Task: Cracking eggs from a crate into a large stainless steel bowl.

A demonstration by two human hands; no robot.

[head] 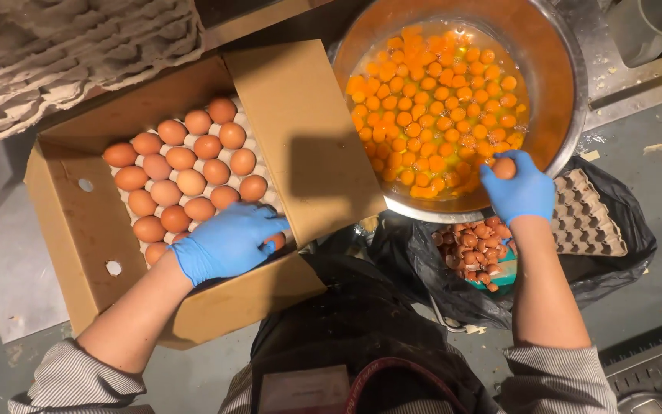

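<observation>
Head view: right hand (522, 192) fingers clamped on brown egg (504, 168) at steel bowl (568, 100) rim; left hand (227, 241) fingers curled over egg (275, 241) in carton (78, 230). Risk: hard crack drops shell into yolks (434, 107).

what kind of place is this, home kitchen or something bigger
Probably a commercial kitchen or bakery: a big steel bowl full of cracked yolks, a bulk cardboard box of brown eggs, and a black bag of eggshells and spent trays.

A stack of grey pulp trays (55, 54) sits top left; a black rubbish bag (614, 253) holds broken shells (473, 253) and an empty tray (584, 218).
</observation>
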